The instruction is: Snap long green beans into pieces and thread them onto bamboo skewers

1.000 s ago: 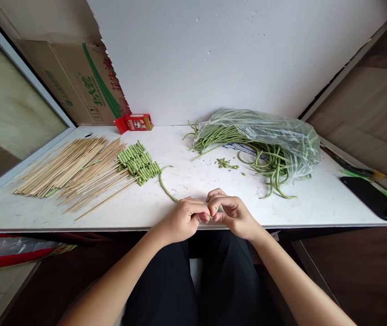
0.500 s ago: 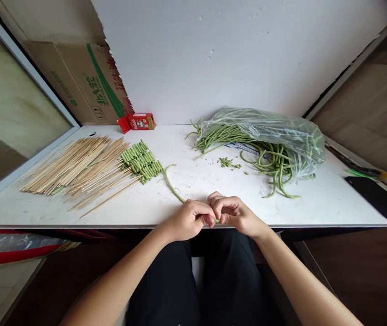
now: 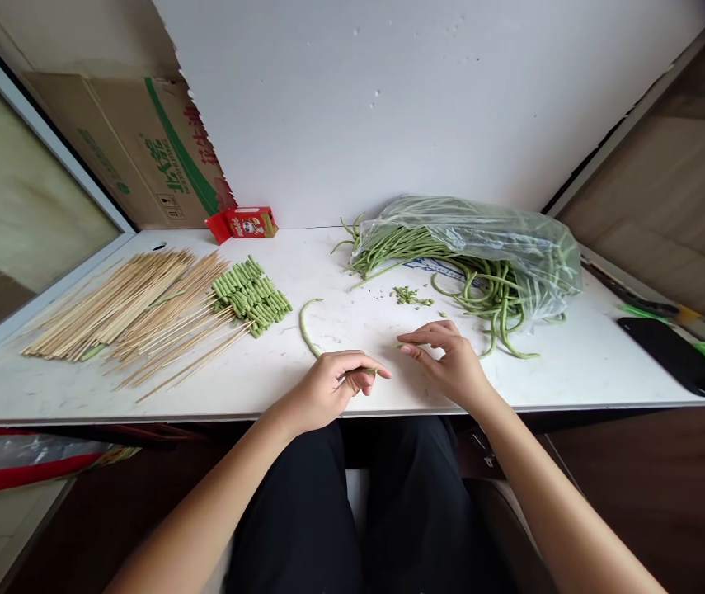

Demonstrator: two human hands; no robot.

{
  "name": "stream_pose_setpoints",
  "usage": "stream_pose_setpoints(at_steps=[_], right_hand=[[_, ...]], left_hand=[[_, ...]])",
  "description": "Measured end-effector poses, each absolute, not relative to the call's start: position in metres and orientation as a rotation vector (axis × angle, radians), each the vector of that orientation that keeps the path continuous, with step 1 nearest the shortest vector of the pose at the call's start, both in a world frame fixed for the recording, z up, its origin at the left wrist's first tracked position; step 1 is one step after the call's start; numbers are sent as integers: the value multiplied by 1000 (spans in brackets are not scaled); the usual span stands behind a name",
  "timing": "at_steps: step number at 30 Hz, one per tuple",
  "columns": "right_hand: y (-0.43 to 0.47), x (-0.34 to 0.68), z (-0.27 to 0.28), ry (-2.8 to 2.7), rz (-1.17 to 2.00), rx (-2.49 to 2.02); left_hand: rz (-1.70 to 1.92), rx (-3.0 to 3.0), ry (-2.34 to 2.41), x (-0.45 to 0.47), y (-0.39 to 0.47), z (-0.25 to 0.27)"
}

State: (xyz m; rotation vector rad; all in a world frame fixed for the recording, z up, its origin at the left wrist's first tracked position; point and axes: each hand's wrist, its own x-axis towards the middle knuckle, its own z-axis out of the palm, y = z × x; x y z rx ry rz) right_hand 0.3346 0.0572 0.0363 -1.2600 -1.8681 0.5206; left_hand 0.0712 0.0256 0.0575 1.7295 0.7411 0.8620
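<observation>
My left hand (image 3: 327,388) is closed around a long green bean (image 3: 306,328), just above the front edge of the tabletop. The bean's far end curves out onto the white surface, and its near tip shows beside my fingers. A short gap to the right, my right hand (image 3: 451,365) pinches a tiny green bean end (image 3: 400,343) between thumb and fingertips. Beyond that hand lies a small heap of bean ends (image 3: 412,295). Cut bean pieces threaded on skewers (image 3: 251,295) rest side by side to the left.
Bare bamboo skewers (image 3: 110,301) cover the left of the tabletop (image 3: 253,379). A clear plastic bag (image 3: 506,239) of long beans (image 3: 407,239) lies at the back right. A small red box (image 3: 251,223) stands against the white board. Far right is a black phone (image 3: 679,355).
My hands were together at the bean's near end; now they are apart. The right hand has moved right and away from me with a small bit, while the left keeps the bean.
</observation>
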Motion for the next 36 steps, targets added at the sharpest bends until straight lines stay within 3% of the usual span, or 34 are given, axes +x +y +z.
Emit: stream_pose_setpoints(at_steps=[20,28,36], right_hand=[[58,335,33,-1953,152,-1305],[33,306,59,-1852,703,-1093],[23,285,54,-1648,1012,-931]], left_hand=[[1035,1605,739,82,28,42],[1114,1221,819,90,25,44],[1094,1227,770,92,21,48]])
